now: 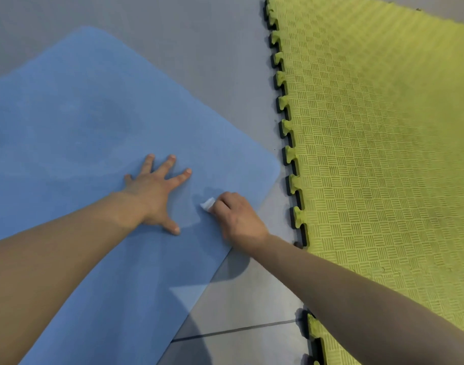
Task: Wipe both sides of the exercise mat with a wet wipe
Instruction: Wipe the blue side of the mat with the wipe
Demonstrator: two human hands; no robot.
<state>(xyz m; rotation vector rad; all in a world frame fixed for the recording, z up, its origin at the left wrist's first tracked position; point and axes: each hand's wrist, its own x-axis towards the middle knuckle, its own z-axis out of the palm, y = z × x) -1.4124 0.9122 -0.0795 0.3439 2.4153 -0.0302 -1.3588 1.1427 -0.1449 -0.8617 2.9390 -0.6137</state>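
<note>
A blue exercise mat (88, 122) lies flat on the grey floor, filling the left half of the head view. My left hand (154, 193) presses on it with fingers spread flat, near the mat's right corner. Just to its right, my right hand (236, 217) grips a small white wet wipe (207, 204) and holds it against the mat close to the right edge. Only a corner of the wipe shows past my curled fingers. Darker damp streaks show on the mat around the hands and further left.
A yellow-green interlocking foam floor mat (378, 154) with black toothed edges covers the right side. Grey tiled floor (246, 306) runs between the two mats and behind the blue one.
</note>
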